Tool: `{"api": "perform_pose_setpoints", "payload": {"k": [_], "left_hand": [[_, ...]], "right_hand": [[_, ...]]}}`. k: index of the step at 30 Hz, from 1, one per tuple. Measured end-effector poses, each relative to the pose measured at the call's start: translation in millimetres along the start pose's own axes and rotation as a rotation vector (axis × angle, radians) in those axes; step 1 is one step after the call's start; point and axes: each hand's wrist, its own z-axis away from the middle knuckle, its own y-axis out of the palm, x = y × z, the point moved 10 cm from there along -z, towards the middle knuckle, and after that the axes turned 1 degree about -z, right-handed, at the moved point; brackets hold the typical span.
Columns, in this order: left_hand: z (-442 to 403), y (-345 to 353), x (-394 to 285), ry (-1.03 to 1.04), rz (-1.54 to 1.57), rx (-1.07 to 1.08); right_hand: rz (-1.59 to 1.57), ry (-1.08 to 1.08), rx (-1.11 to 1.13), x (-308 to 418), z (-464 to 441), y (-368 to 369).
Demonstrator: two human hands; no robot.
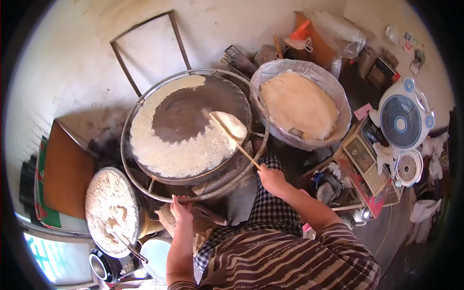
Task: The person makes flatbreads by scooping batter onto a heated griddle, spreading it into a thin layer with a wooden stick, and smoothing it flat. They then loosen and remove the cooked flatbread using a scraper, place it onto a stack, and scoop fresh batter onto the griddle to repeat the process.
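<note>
My right hand (271, 181) is closed around the thin wooden handle of a batter spreader (220, 121). Its flat blade lies on a large round griddle (186, 181), with a mound of pale batter (231, 126) against it. A thin layer of batter (179, 157) covers the left and front of the griddle, while dark metal shows in the middle and at the right. A metal ring (126, 159) surrounds the griddle. At its front, my left hand (181, 211) has its fingers closed on the ring; they are partly hidden.
A plastic-lined basin (344, 113) holding round flatbread (299, 104) stands right of the griddle. At left is a large bowl of batter (108, 203) with a ladle (130, 248). Farther right are a fan (403, 116), a smaller fan (409, 167) and a cluttered red-edged table (375, 205).
</note>
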Motion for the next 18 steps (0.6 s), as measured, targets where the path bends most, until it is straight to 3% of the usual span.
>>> {"api": "perform_pose_setpoints", "payload": {"k": [2, 5, 6, 8, 10, 12, 14, 16, 18], "left_hand": [[-12.2, -10.9, -13.2, 0.004, -0.047, 0.008], [-30.1, -22.6, -35.9, -0.025, -0.158, 0.075], [-41.6, -27.7, -40.4, -0.059, -0.151, 0.089], [-67.3, -34.7, -49.6, -0.062, -0.055, 0.158], [-66.4, -33.8, -59.3, -0.027, -0.002, 0.049], [-62.2, -39.8, -54.4, -0.007, 0.055, -0.067], [-41.4, -27.0, -36.6, -0.057, 0.070, 0.066], [-7.6, -20.6, -20.3, -0.120, 0.086, 0.076], [11.6, -13.9, -1.5, -0.131, -0.004, 0.069]], "right_hand": [[0.102, -0.267, -0.095, 1.8, 23.4, 5.7], [0.305, 0.025, -0.051, -61.0, 22.5, -10.0], [0.249, -0.007, -0.103, -61.4, 18.1, -25.6], [0.067, -0.012, 0.017, -32.2, 6.9, -34.3], [-0.095, -0.034, -0.071, -15.4, -3.4, -11.9], [-0.123, -0.025, 0.007, -2.0, 6.9, 16.6], [0.057, -0.181, 0.065, 4.5, 25.3, 22.0], [0.174, 0.009, 0.074, -43.7, 24.4, 20.5], [0.153, -0.015, -0.084, -47.6, 14.2, -21.5]]}}
